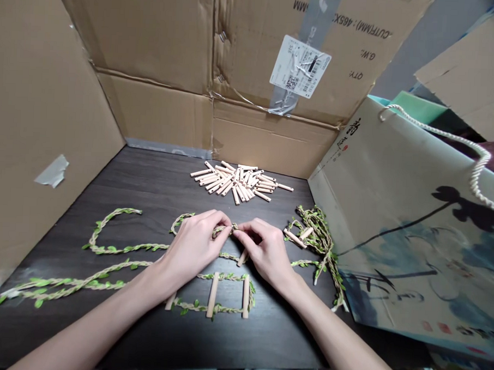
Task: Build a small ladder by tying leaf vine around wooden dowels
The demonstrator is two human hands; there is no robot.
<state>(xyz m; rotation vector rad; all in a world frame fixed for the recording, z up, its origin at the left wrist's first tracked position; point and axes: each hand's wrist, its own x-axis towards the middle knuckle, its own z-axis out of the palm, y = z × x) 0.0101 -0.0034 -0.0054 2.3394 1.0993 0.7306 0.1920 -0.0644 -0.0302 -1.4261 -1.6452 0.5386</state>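
Both my hands meet over the middle of the dark table, pinching a braided rope with green leaves (123,249). My left hand (201,240) has its thumb and fingertips closed on the rope. Close beside it, my right hand (264,248) is closed on the same rope, with its fingertips nearly touching the left ones. Under the right hand a wooden stick (243,257) shows in part. Nearer to me lies a small ladder (212,295) of wooden rungs threaded on leafy rope. The knot or loop between my fingertips is mostly hidden.
A heap of short wooden sticks with holes (243,182) lies toward the back. To the right is a bundle of leafy rope (316,231) with a few sticks. Cardboard walls (152,110) enclose the back and left; a paper bag (392,229) stands at the right.
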